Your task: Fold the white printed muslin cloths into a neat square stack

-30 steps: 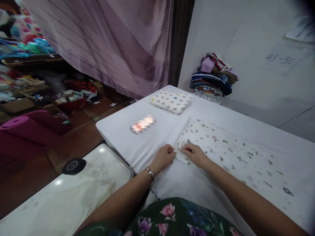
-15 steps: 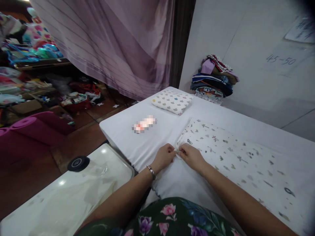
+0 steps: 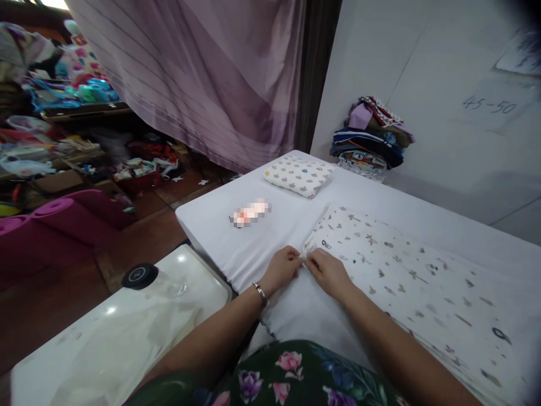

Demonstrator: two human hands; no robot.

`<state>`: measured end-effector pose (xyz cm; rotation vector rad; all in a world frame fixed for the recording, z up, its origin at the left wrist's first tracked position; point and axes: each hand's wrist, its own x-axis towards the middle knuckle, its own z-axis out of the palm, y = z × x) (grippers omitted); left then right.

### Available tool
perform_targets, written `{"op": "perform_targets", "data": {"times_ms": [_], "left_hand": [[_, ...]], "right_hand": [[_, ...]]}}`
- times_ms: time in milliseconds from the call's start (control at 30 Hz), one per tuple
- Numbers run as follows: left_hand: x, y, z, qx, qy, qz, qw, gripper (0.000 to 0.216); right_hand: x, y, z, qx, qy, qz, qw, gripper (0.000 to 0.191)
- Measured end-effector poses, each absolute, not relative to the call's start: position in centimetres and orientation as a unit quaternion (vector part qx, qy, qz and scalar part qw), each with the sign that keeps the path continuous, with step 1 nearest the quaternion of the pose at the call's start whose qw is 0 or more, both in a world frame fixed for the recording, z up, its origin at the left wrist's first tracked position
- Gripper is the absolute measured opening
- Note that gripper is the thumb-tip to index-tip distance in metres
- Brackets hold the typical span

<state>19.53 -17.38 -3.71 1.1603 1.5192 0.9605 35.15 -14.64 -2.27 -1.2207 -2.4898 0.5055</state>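
Observation:
A white printed cloth, folded in layers, lies flat on the white-covered bed. At its near left corner my left hand pinches the edge, fingers closed. Right beside it my right hand is closed on the same corner, thumb and fingers together. The fingertips of both hands almost meet, and the bit of cloth between them is mostly hidden. Beyond the hands sits a folded white cloth with a grey print. A small blurred-out item lies to the left of it.
A white glossy lid or tabletop with a round black object and a clear plastic bag stands at the lower left. Folded clothes are stacked by the wall. A purple curtain hangs behind; pink rolled mats lie left.
The view has shifted slightly. Both hands stay at the cloth's corner in nearly the same pinch; the right hand's fingers have moved a little.

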Motion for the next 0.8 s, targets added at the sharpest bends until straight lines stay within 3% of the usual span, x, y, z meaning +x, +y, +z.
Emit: {"op": "perform_targets", "data": {"times_ms": [400, 800], "left_hand": [[19.6, -17.9, -4.6, 0.48, 0.595, 0.433, 0.478, 0.017], [20.4, -18.2, -3.9, 0.465, 0.626, 0.442, 0.443, 0.023]], "right_hand": [[35.3, -14.3, -3.0, -0.451, -0.832, 0.238, 0.216, 0.014], [36.1, -14.5, -3.4, -0.431, -0.827, 0.203, 0.299, 0.019]]}}
